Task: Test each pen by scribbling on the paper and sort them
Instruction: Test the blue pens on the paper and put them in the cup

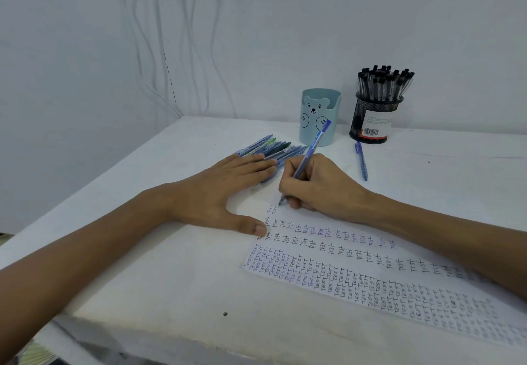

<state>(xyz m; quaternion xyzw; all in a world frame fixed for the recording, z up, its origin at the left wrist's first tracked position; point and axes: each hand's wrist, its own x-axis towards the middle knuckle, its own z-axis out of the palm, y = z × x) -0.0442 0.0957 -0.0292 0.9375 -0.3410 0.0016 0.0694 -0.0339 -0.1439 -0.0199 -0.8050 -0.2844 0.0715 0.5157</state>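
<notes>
Head view: your right hand [322, 185] grips a blue pen [311, 150], thumb and curled fingers clamped on the barrel. The tip touches the paper [313, 256] at frame centre, above rows of "test". Your left hand [225, 190] lies flat, fingers straight and together over a pile of pens [273, 148], thumb on the paper's edge. A loose pen [362, 162] lies right of centre, near a mesh cup [373, 119] of black pens.

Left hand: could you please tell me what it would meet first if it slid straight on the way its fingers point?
The pile of pens: the left hand's fingertips seem to lie against it. Beyond is the right hand, gripping a blue pen, though depth is unclear.
</notes>
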